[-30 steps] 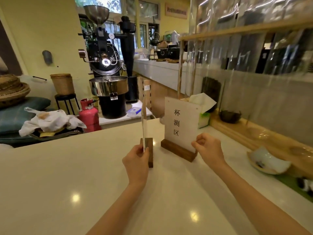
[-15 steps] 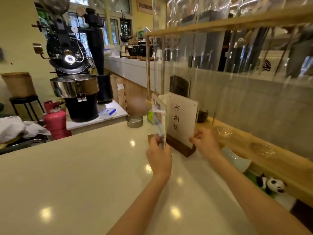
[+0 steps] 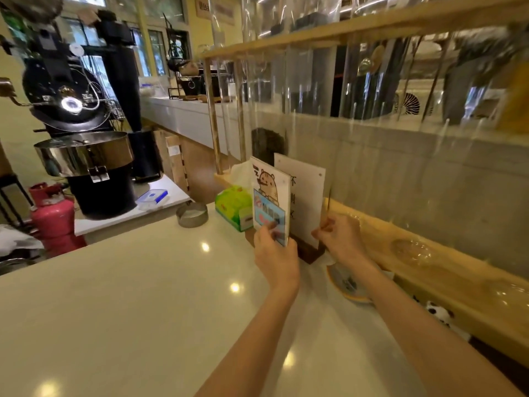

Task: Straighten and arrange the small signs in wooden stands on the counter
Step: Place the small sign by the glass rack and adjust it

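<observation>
Two small signs stand on the white counter [image 3: 128, 305] near its far right edge. The cartoon sign [image 3: 267, 184] shows a bear and a blue panel; my left hand [image 3: 276, 257] pinches its lower edge and hides most of its wooden stand. Directly behind it stands the white sign [image 3: 307, 196] with black characters, in a dark wooden stand [image 3: 310, 252]. My right hand [image 3: 340, 239] grips that sign's lower right corner. The cartoon sign overlaps the left part of the white one.
A green tissue box [image 3: 233, 206] sits just left of the signs, a round metal ashtray [image 3: 191, 214] further left. A saucer [image 3: 347, 283] lies under my right wrist. A wooden ledge [image 3: 429, 270] with clear panels borders the right. A coffee roaster [image 3: 83, 156] and pink gas cylinder [image 3: 54, 219] stand beyond.
My left hand has carried the cartoon sign rightwards and turned it face-on, in front of the white sign. The white sign has been pushed further back towards the ledge.
</observation>
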The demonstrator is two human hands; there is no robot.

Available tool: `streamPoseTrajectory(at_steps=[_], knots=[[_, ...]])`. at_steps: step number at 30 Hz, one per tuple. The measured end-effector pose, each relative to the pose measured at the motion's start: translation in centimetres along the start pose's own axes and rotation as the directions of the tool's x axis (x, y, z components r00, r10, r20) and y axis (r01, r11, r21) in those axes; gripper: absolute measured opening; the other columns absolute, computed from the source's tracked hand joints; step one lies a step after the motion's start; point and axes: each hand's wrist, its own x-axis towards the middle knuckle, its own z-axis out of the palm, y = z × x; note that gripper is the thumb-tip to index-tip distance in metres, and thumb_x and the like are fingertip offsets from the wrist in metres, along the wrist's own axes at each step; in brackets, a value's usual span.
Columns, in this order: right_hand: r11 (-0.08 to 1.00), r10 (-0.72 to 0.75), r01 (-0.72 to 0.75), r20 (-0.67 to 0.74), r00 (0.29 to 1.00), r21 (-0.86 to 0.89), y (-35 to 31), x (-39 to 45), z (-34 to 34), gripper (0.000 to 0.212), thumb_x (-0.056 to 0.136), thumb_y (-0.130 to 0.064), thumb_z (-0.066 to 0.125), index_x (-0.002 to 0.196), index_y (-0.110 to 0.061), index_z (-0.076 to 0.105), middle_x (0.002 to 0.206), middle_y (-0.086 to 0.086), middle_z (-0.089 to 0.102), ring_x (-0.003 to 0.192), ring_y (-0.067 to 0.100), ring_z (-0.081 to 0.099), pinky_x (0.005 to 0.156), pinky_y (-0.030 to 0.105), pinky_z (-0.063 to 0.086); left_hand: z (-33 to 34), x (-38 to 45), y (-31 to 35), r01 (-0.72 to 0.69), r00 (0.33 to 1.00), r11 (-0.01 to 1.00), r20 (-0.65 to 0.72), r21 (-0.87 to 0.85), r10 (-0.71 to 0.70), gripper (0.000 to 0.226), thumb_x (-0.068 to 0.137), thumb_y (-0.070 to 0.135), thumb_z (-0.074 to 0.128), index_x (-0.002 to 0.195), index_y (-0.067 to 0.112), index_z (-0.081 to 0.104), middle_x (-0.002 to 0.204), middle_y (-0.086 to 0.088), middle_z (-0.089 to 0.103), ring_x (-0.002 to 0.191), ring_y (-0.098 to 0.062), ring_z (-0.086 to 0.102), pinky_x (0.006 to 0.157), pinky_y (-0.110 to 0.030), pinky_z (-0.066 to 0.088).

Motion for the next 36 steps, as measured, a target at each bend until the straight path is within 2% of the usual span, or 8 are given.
streamPoseTrajectory(at_steps=[5,10,18,21,24,29,34,36], knots=[[0.998,-0.011,0.010,-0.012,1.000,-0.067,0.8,1.2,-0.2,0.022,0.074,-0.008,0.070,0.065,-0.015,0.051,0.071,0.013,0.063,0.067,0.023,0.059,0.057,0.027,0.043,1.5,0.1,0.2,0.039,0.999,0.999,-0.010,-0.002,-0.039,0.039,0.072,0.003,0.066,0.108,0.007,0.054,0.115,-0.012,0.056,0.094,-0.005,0.042,0.058,0.002,0.034],[0.996,-0.020,0.019,-0.016,1.000,-0.086,1.2,1.7,-0.1,0.032,0.073,-0.008,0.070,0.060,-0.023,0.046,0.069,0.009,0.062,0.068,0.024,0.061,0.060,0.029,0.046,2.9,0.1,0.2,0.088,0.995,0.995,-0.054,-0.039,-0.090,0.034,0.071,0.004,0.067,0.103,0.006,0.055,0.112,-0.013,0.057,0.094,-0.005,0.041,0.073,-0.019,0.039],[0.994,-0.045,0.043,-0.025,0.999,-0.103,1.5,1.6,0.2,0.009,0.077,-0.009,0.068,0.080,-0.007,0.059,0.084,0.015,0.069,0.072,0.020,0.060,0.059,0.023,0.044,3.5,0.2,-0.2,0.091,0.995,0.996,-0.046,0.001,-0.091,0.028,0.074,0.009,0.068,0.098,0.005,0.054,0.113,-0.012,0.055,0.096,-0.005,0.039,0.059,-0.003,0.029],[0.983,-0.034,0.036,0.015,0.999,-0.178,1.2,1.4,0.1,0.021,0.079,-0.012,0.066,0.098,-0.005,0.061,0.099,0.016,0.069,0.088,0.025,0.063,0.073,0.031,0.051,3.2,0.2,-0.3,0.080,0.997,0.997,-0.023,0.005,-0.079,0.029,0.074,0.011,0.068,0.098,0.006,0.054,0.115,-0.012,0.055,0.098,-0.005,0.039,0.071,-0.009,0.036],[0.976,0.039,-0.038,0.001,0.999,-0.216,0.3,1.1,-0.8,0.031,0.077,-0.017,0.068,0.106,-0.006,0.060,0.103,0.013,0.068,0.093,0.027,0.063,0.080,0.036,0.053,2.1,0.3,-0.7,0.027,0.998,0.999,0.056,-0.041,-0.025,0.028,0.074,0.012,0.069,0.098,0.006,0.056,0.114,-0.011,0.057,0.104,-0.009,0.045,0.079,-0.022,0.044],[0.998,0.016,-0.021,-0.089,0.996,-0.051,-1.8,0.4,-2.8,0.014,0.082,-0.022,0.061,0.084,-0.010,0.068,0.081,0.010,0.071,0.075,0.023,0.066,0.072,0.039,0.057,-2.1,2.0,-1.7,-0.123,0.952,0.992,0.286,0.042,0.106,0.046,0.070,0.020,0.073,0.111,0.013,0.053,0.118,-0.005,0.056,0.107,-0.012,0.050,0.079,-0.021,0.046],[0.985,-0.101,0.084,0.106,0.989,0.150,-3.9,-0.2,-0.9,0.032,0.086,-0.017,0.056,0.118,-0.011,0.055,0.113,0.002,0.064,0.101,0.014,0.059,0.072,0.020,0.049,-4.2,3.5,-3.4,-0.237,0.832,0.893,0.555,0.382,-0.017,0.075,0.068,0.039,0.072,0.131,0.017,0.038,0.134,-0.006,0.043,0.127,-0.024,0.038,0.100,-0.034,0.039],[0.980,-0.110,0.079,0.166,0.980,0.185,-4.0,-0.1,0.2,0.033,0.088,-0.016,0.054,0.121,-0.011,0.052,0.125,0.006,0.061,0.112,0.021,0.059,0.079,0.029,0.055,-4.2,3.6,-3.8,-0.256,0.797,0.843,0.597,0.473,-0.093,0.080,0.070,0.046,0.067,0.135,0.017,0.031,0.134,-0.010,0.042,0.126,-0.026,0.036,0.101,-0.037,0.038]])
